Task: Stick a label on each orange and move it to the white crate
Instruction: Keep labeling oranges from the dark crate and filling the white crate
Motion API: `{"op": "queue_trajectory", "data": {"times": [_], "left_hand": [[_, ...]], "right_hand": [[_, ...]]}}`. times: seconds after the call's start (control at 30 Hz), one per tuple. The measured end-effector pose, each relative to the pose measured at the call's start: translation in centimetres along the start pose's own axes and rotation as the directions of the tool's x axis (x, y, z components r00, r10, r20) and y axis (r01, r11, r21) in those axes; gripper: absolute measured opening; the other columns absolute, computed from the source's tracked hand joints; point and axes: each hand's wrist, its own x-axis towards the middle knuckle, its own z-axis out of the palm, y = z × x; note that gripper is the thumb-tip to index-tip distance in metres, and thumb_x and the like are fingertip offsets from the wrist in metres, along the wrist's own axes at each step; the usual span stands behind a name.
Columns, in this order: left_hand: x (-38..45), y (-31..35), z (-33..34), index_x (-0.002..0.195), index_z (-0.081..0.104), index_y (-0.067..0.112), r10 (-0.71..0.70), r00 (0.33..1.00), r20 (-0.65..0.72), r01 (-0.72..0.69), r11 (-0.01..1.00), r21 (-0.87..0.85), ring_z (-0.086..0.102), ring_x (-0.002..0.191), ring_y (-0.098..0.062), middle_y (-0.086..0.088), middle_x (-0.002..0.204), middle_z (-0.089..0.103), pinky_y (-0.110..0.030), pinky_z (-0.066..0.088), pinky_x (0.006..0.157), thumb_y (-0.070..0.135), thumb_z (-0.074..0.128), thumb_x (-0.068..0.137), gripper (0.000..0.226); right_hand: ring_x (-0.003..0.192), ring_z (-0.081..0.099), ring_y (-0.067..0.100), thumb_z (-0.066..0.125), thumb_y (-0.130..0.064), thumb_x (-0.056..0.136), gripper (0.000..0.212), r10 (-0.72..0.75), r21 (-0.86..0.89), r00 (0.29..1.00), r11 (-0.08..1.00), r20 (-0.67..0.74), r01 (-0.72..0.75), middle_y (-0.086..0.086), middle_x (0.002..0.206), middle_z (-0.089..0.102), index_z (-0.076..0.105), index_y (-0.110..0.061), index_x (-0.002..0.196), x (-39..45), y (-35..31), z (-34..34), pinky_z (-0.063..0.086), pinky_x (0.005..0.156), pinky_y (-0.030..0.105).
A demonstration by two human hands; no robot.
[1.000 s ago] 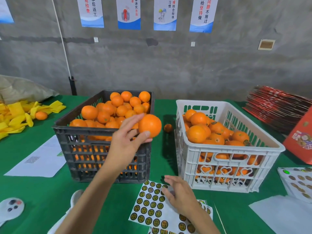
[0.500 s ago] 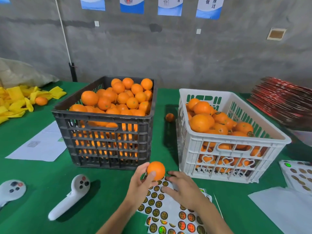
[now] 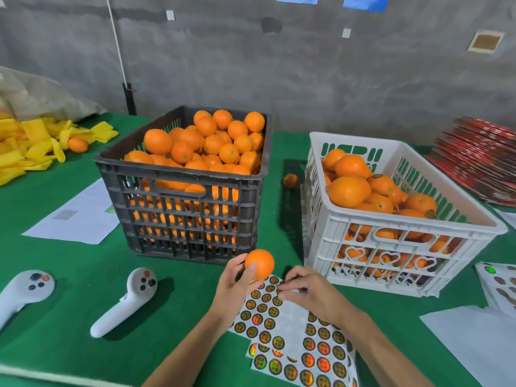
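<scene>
Green table carries a black crate heaped with unlabelled oranges, up and left of the fingers, and a white crate part-filled with labelled ones, up and right of them and just beyond the right hand. Label sheet lies flat directly under both hands. Left hand grips the held orange from below and the side, its fingers curled round it, raised just over the sheet's far corner. Right fingers are bunched thumb to forefinger at the sheet, pinching at a label, lifted or not cannot be told. The orange sits just left of and slightly above the right fingers, near but apart. Judged: label travels a short way left and up onto the orange; the right hand is nearer the white crate.
</scene>
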Motion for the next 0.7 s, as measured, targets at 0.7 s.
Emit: {"op": "queue_trajectory", "data": {"times": [0.7], "left_hand": [[0.6,-0.2,-0.4,0.134,0.058,0.016,-0.05,0.999,-0.014,0.049,0.996,-0.07,0.073,0.113,-0.031,-0.015,0.138,0.06,-0.046,0.057,0.102,0.025,0.068,0.1,0.037]], "right_hand": [[0.097,0.062,0.013,0.076,-0.043,0.09,0.015,0.064,0.284,0.998,0.957,-0.008,-0.059,-0.006,0.099,0.063,0.082,-0.036,0.102,0.4,0.1,0.4,0.052,0.09,0.036]]}}
